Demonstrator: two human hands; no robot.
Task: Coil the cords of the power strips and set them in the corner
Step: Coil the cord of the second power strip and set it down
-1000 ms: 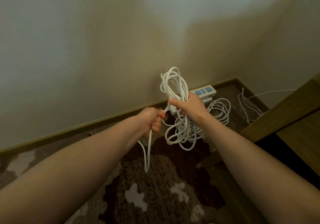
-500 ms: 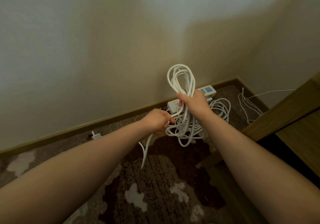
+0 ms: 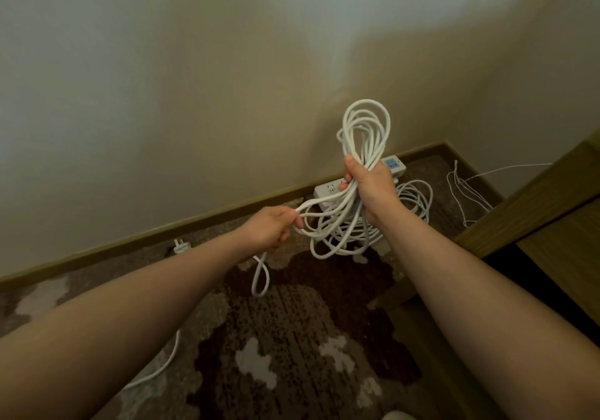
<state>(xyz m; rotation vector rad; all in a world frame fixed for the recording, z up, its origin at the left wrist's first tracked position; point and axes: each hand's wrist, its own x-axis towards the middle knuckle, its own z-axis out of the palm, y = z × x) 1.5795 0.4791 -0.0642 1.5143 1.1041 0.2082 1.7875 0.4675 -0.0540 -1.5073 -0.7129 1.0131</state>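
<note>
A plug lies by the baseboard. The left hand pinches a loose cord strand; the right hand has its grip clenched round the coiled cord, above what may be two power strips in the corner.

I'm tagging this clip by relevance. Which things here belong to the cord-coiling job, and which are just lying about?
Part of the job:
- coiled cord, gripped by the right hand
- loose cord end, held by the left hand
- power strips by the baseboard
- second cord coil on the carpet

Lying about:
- thin wire near the wooden furniture
- plug on the carpet; whose it is, cannot tell
</note>
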